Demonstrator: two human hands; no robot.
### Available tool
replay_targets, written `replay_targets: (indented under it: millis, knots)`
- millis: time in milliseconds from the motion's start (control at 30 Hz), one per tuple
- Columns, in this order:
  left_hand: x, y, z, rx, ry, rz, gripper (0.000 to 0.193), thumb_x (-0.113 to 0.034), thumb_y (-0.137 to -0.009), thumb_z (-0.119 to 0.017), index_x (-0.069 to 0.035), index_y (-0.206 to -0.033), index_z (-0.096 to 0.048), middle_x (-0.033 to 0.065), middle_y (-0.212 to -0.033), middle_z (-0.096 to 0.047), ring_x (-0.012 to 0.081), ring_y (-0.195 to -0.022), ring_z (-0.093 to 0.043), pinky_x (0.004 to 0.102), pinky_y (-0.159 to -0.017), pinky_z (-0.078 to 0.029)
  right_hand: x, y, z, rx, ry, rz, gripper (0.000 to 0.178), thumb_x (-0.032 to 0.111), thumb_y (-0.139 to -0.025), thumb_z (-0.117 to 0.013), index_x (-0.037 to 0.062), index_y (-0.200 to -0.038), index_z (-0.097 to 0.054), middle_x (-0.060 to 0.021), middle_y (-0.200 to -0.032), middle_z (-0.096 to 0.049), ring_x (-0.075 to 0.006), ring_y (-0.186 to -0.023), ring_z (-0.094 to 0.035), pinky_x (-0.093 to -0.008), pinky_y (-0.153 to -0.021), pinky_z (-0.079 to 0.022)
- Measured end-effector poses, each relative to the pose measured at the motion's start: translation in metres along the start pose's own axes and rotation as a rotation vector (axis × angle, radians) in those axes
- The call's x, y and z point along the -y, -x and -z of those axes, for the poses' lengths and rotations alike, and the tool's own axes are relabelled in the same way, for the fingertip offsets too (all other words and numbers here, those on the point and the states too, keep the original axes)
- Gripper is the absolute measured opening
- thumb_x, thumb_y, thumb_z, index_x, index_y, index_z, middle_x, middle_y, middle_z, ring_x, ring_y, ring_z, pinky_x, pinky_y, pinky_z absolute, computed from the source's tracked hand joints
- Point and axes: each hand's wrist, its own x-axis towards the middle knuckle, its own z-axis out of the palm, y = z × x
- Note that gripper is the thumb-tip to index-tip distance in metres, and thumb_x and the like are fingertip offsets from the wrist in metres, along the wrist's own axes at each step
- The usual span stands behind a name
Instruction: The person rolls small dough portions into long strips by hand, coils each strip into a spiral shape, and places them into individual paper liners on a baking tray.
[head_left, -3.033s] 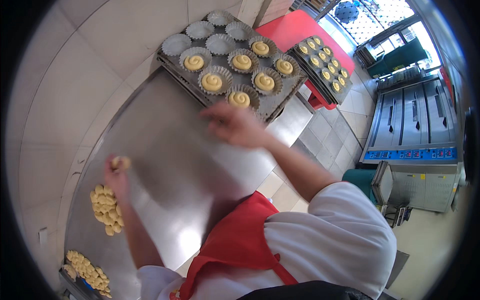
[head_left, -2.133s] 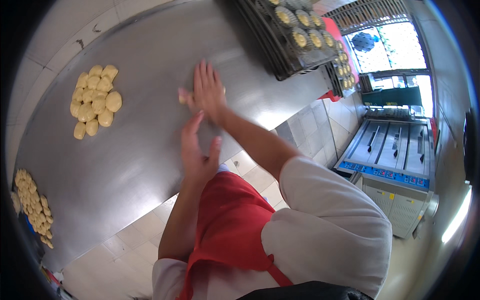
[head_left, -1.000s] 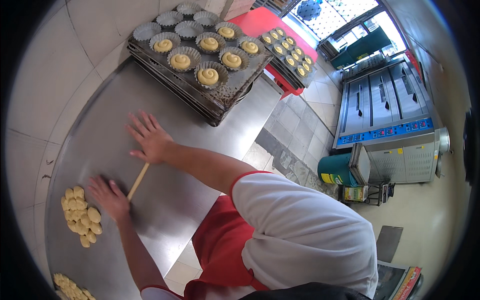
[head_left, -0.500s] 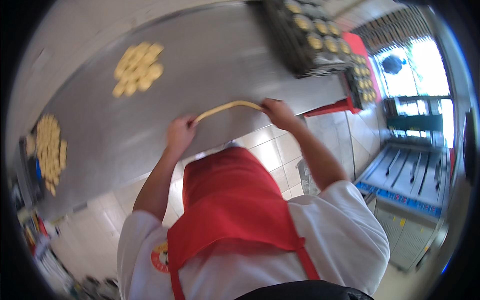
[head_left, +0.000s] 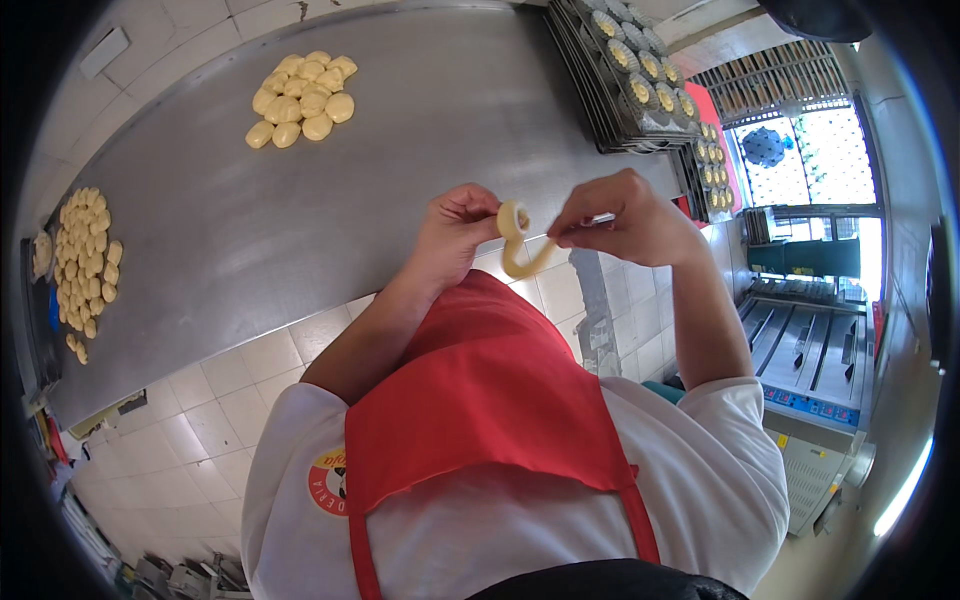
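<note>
Between my hands hangs a rope of pale yellow dough (head_left: 520,266), above the table's front edge. One end is coiled into a small ring at the fingertips of my left hand (head_left: 455,232), which pinches it. My right hand (head_left: 625,220) pinches the other end, and the slack sags in a curve between them. On the steel table (head_left: 240,230), a cluster of rounded dough pieces (head_left: 300,97) lies at the far left. Smaller dough pieces (head_left: 85,255) are gathered at the table's left end.
Stacked trays (head_left: 610,120) with dough in fluted molds (head_left: 640,90) stand at the table's far right. A further tray of filled molds (head_left: 714,170) sits beyond them on something red. A steel appliance with a blue control panel (head_left: 810,405) stands at the right.
The dough rope was stretched in an arc over the table. Now its left end is coiled, my hands are closer together, and both have shifted right.
</note>
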Motion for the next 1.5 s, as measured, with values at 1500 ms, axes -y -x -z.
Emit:
replay_targets:
  millis: [1500]
  knots:
    - [-0.16, -0.261, 0.201, -0.497, -2.65, 0.307, 0.03, -0.02, -0.092, -0.072, -0.009, -0.12, -0.065, 0.0169, -0.124, -0.067, 0.0377, -0.119, -0.065, 0.0515, -0.098, -0.056, -0.221, -0.124, -0.073, -0.447, -0.376, 0.049, 0.019, 0.021, -0.1, -0.073, 0.0037, -0.109, -0.076, -0.0131, -0.096, -0.074, -0.0246, -0.082, -0.072, -0.039, -0.073, -0.058]
